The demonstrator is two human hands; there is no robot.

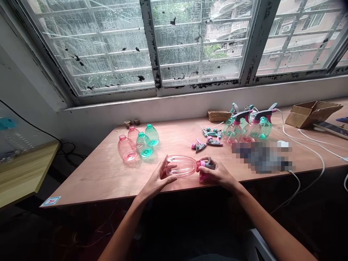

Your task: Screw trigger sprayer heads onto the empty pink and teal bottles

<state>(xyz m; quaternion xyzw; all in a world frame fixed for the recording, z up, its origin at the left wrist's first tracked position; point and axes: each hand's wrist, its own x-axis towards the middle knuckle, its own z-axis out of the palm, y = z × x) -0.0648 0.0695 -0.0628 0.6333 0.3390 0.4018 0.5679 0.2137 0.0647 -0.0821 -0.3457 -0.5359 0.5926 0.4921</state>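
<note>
A clear pink spray bottle (181, 166) lies sideways between my hands, above the table's front edge. My left hand (160, 177) grips its base end, thumb below and fingers around it. At the neck, my right hand (214, 173) is closed on the pink and grey spray head (208, 165), which sits against the bottle's mouth; whether it is fully screwed on I cannot tell. Loose pink and grey spray heads (199, 146) and green ones (210, 132) rest just beyond my right hand. To the left stand open pink bottles (126, 148) and green bottles (145, 145).
Several bottles with spray heads (251, 127) stand at the back right. Beyond them is an open cardboard box (310, 114). White cables (312, 148) cross the table (89, 174) on the right, near a blurred patch. A window (160, 47) runs behind.
</note>
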